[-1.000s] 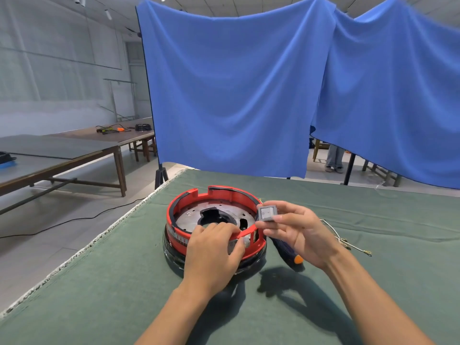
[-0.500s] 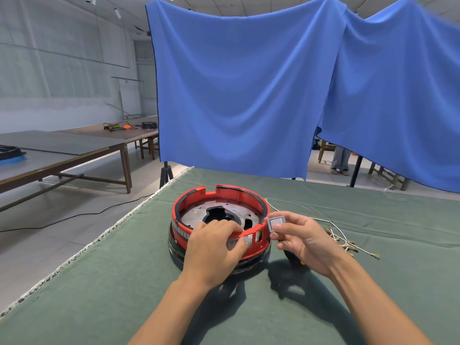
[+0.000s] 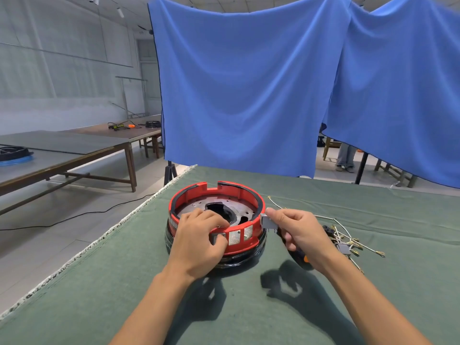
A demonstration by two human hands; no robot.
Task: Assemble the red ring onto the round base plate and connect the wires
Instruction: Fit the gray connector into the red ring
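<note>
Already the red ring point(image 3: 216, 215) sat on the round base plate point(image 3: 214, 247) on the desk point(image 3: 323, 307), the left hand point(image 3: 199, 242) pressing its front wall with curled fingers, while the right hand point(image 3: 298, 232) pinched a small grey block point(image 3: 268, 223) beside the rim, probably to be slid into a slot before the wires point(image 3: 348, 237).

Bright overhead light, soft shadows, wide-angle warp, perhaps slight edge blur.

Your left hand point(image 3: 199, 242) covers the near rim of the red ring point(image 3: 245, 195). Under your right hand point(image 3: 302, 232), a dark orange-tipped tool point(image 3: 300, 260) is mostly hidden, its kind unclear.
</note>
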